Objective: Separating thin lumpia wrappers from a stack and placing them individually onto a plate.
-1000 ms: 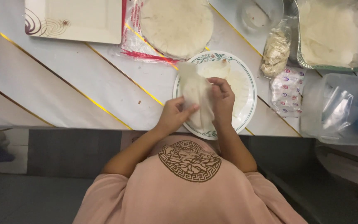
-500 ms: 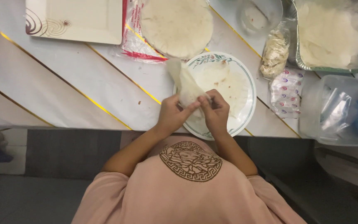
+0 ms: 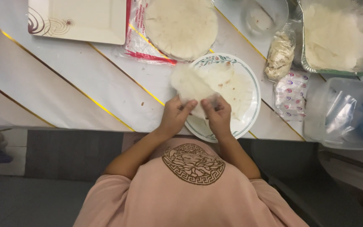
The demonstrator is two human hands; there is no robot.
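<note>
My left hand (image 3: 176, 117) and my right hand (image 3: 217, 115) both pinch the near edge of a thin, pale round wrapper sheet (image 3: 190, 84). The sheet is spread open and hangs over the left side of a round white plate (image 3: 255, 90) with a green patterned rim. A second pale sheet with a few brown specks lies flat on that plate. My hands sit side by side over the plate's near edge, fingertips almost touching.
A stack of round wrappers (image 3: 180, 27) lies on a plastic bag behind the plate. A square cream plate (image 3: 78, 19) is far left. To the right are a glass bowl (image 3: 265, 17), a bag of filling (image 3: 279, 54), a foil tray (image 3: 337, 35), a printed packet (image 3: 290, 94) and a clear plastic tub (image 3: 341, 113).
The sheet was folded into a narrow strip in my hands; it has now been opened out flat and wide. My right hand moved down beside the left.
</note>
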